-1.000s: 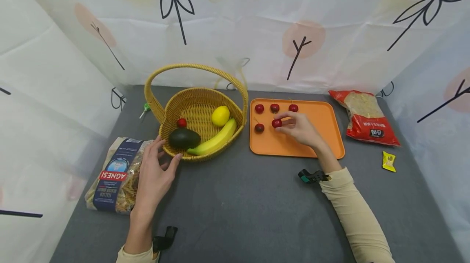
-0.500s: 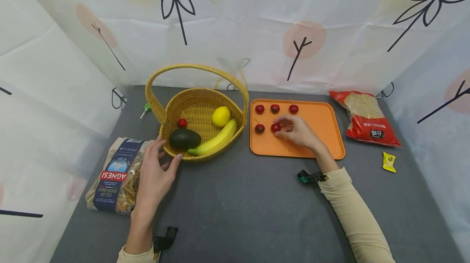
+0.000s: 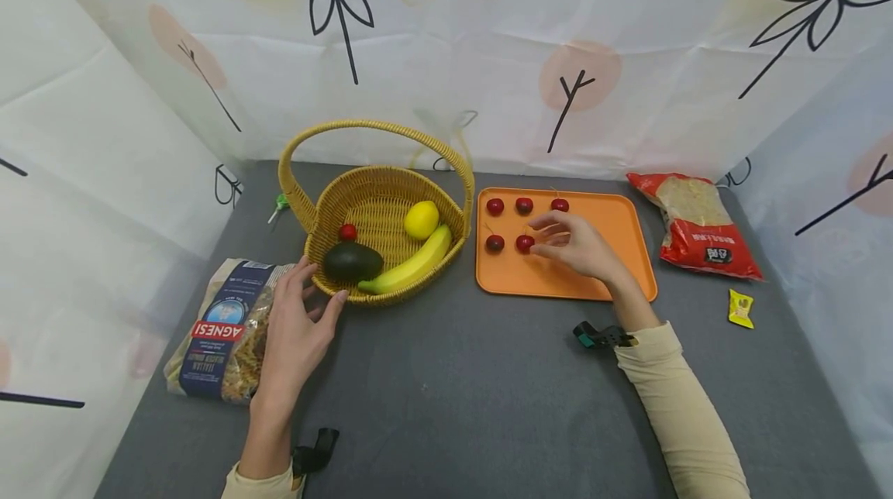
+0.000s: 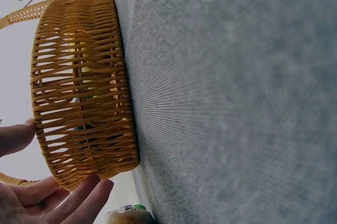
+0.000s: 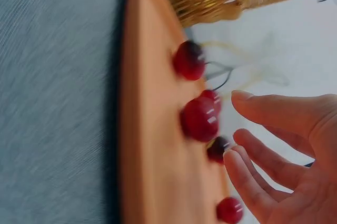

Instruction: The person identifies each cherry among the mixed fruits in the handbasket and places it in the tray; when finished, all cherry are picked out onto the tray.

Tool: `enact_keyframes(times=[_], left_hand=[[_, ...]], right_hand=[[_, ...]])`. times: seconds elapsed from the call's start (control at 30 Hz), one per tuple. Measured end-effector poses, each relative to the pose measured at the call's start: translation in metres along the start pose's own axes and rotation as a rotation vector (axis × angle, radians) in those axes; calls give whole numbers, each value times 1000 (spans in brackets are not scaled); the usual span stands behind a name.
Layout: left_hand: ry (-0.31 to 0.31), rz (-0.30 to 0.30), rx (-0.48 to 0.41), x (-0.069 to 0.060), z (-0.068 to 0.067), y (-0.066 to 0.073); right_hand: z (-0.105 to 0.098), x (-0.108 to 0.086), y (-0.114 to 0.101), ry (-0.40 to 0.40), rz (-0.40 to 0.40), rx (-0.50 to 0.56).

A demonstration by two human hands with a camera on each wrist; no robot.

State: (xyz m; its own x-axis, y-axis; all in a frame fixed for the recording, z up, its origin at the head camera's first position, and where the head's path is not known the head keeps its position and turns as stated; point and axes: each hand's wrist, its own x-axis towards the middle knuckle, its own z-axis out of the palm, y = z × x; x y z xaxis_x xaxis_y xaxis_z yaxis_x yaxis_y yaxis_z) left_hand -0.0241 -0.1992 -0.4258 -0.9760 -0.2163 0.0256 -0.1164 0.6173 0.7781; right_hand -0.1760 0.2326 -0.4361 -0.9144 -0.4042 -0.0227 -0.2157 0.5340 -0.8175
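My left hand (image 3: 301,328) rests at the near left of the yellow wicker basket (image 3: 377,181), thumb and fingertips spread and touching its side and rim. Inside lie an avocado (image 3: 352,262), a banana (image 3: 412,265), a lemon (image 3: 422,220) and a small red round fruit (image 3: 347,232). Over the orange tray (image 3: 607,251), my right hand (image 3: 575,247) has its thumb and fingers apart. Just beyond its fingertips, a cherry (image 3: 525,243) sits on the tray; the right wrist view shows a gap between hand and cherry (image 5: 200,119). Several more cherries (image 3: 495,207) stand in two rows.
A pasta bag (image 3: 223,328) lies left of the basket, beside my left forearm. Right of the tray are a red snack bag (image 3: 701,228) and a small yellow packet (image 3: 740,308). A green-topped item (image 3: 281,203) lies behind left. Printed white cloth (image 3: 446,57) walls the table.
My right hand lowered a cherry onto the tray, let go of it and drew back slightly to the right with its fingers spread. The left hand has stayed at the basket.
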Motion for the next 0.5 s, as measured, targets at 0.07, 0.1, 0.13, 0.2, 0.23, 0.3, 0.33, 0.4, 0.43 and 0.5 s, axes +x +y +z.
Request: enact_keyframes(times=[0.07,0.1,0.13,0.2,0.23,0.3,0.33,0.4,0.43,0.5], left_hand=[[-1,1,0,0,0,0],[-1,0,0,0,0,0],[-1,0,0,0,0,0],[-1,0,-1,0,0,0],[-1,0,0,0,0,0],[-1,0,1,0,0,0],[-1,-1,2,0,0,0],[-2,-2,4,0,0,0],[-3,-3,4,0,0,0],[-4,-6,3,0,0,0]], right_hand=[[-2,-3,-7,12,-16,5],[-3,-4,-12,19,-27,13],[-4,-5,-16,26,-44,20],[-5,-8,-27,35,-83,51],[-5,-9,-33,39,-104,72],[-3,-12,-46,49,-148,117],[-2,-14,-53,51,-174,141],[0,-17,-67,53,-217,186],[2,-18,-74,53,-236,202],[7,-19,-87,40,-275,235]])
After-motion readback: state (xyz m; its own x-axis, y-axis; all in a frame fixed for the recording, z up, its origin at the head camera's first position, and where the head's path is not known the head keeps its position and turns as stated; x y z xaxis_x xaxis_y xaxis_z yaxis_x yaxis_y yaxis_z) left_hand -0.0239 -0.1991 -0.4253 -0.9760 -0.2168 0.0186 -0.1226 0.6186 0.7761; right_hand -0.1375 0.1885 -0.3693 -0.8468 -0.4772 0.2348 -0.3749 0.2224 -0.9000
